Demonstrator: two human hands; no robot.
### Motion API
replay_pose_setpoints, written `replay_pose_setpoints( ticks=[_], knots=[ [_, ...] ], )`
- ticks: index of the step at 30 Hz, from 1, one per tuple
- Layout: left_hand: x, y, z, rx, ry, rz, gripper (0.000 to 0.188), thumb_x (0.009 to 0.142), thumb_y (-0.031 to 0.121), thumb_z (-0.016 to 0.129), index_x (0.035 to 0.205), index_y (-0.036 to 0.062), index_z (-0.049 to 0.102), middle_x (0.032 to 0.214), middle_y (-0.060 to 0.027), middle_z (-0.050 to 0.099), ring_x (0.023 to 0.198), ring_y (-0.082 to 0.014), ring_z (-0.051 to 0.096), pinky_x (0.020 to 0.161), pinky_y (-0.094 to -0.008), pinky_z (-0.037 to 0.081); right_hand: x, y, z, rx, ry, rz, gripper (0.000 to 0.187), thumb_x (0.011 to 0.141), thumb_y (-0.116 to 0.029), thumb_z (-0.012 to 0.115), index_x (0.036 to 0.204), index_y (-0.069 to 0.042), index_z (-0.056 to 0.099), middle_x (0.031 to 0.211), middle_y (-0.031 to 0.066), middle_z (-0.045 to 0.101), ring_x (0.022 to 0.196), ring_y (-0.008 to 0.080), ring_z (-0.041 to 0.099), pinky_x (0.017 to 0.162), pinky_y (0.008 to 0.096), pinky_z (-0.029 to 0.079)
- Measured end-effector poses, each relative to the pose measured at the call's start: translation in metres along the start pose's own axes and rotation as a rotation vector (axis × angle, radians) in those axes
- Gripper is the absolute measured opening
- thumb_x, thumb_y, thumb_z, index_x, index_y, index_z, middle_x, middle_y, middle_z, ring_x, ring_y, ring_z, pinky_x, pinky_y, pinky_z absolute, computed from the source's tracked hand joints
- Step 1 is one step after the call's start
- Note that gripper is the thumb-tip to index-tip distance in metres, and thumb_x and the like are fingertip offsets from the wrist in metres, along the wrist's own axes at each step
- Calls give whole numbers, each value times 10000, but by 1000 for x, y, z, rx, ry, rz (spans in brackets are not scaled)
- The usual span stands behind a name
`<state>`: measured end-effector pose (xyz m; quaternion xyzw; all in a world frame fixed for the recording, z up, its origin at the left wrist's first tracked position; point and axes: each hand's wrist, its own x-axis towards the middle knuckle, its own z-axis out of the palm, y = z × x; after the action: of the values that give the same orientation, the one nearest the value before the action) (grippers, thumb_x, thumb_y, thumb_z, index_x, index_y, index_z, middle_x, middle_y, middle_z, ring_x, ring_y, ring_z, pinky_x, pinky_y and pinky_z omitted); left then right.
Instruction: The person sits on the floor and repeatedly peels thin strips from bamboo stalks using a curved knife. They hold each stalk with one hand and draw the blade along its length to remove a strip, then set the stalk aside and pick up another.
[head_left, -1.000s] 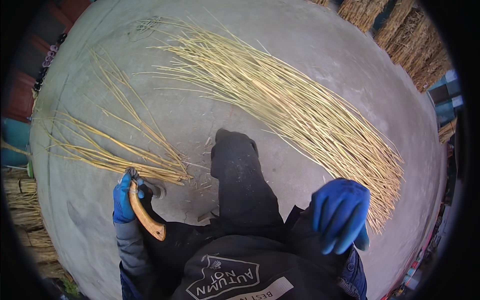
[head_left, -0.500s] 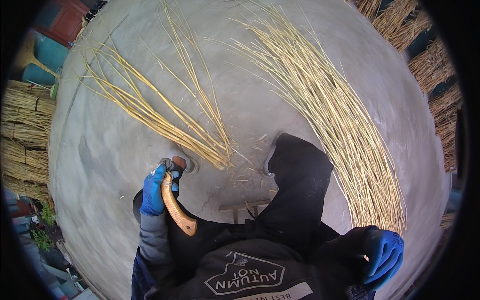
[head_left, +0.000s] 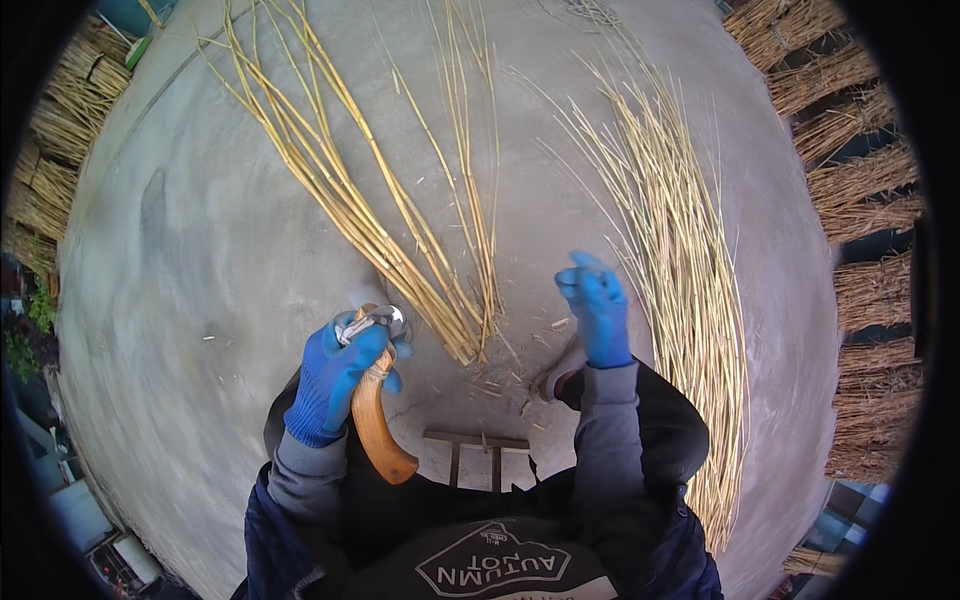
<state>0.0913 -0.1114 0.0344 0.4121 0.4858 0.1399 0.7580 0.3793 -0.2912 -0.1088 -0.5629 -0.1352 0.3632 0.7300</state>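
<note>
My left hand (head_left: 338, 378), in a blue glove, is closed round the neck of a hand tool with a curved wooden handle (head_left: 376, 430). Metal shows at the tool's upper end; my fingers partly hide its kind. In front of my right knee, my right hand (head_left: 597, 305), gloved in blue too, is raised with its fingers forward and somewhat blurred. Nothing shows in it. Ahead, between my feet, the butt ends of a few long yellow stalks (head_left: 385, 255) lie together on the floor. Thinner stalks (head_left: 470, 200) lie just right of them.
A large pile of pale stalks (head_left: 690, 330) stretches along the floor beside my right leg. Small chips (head_left: 485, 388) are scattered between my feet. A low wooden frame (head_left: 475, 440) stands near my lap. Tied bundles line the left (head_left: 62, 150) and right (head_left: 872, 290) sides.
My right hand has swung from far beside my right hip forward to in front of my knee. The left hand still grips the tool. The whole view has shifted.
</note>
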Motion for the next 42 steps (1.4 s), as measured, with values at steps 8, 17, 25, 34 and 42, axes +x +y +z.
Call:
replay_pose_setpoints(
  ticks=[8, 17, 25, 34, 42],
  knots=[
    [-7, -1, -28, -59, -80, -148, 342, 873, 55, 751, 1148, -89, 606, 1087, -167, 722, 920, -195, 729, 725, -312, 636, 37, 261, -22, -1649, -219, 187, 499, 839, -572, 671, 956, -88, 708, 908, 171, 735, 873, 376, 712, 798, 495, 541],
    [0, -15, -37, 202, -142, -174, 359, 848, 130, 794, 1126, -61, 672, 964, -122, 724, 851, -160, 718, 770, -293, 590, 36, 301, -20, -1634, -241, 182, 319, 882, -427, 654, 940, -117, 703, 892, 169, 730, 851, 392, 707, 769, 520, 547],
    [2, -7, -17, 43, -90, -58, 353, 941, 65, 662, 1241, -87, 555, 1095, -176, 700, 890, -252, 734, 664, -336, 632, 18, 181, 19, -1112, -579, 321, 244, 934, -320, 685, 971, -79, 696, 808, 137, 718, 711, 280, 696, 713, 416, 561],
    [-18, -30, -2, 51, -149, 119, 296, 982, 152, 645, 1192, -55, 653, 938, -123, 715, 797, -184, 706, 605, -292, 581, -65, -45, 85, -454, -703, 306, 276, 1027, -270, 632, 1129, -26, 711, 923, 41, 738, 743, 97, 643, 648, 245, 526],
    [-121, -92, 21, 720, -269, 328, 377, 855, 219, 821, 1056, -55, 656, 827, -129, 740, 659, -155, 728, 610, -307, 588, -129, -113, 89, -371, -721, 83, 277, 1030, -199, 625, 1231, -20, 688, 1020, 53, 732, 920, 92, 638, 811, 258, 517]
  ],
)
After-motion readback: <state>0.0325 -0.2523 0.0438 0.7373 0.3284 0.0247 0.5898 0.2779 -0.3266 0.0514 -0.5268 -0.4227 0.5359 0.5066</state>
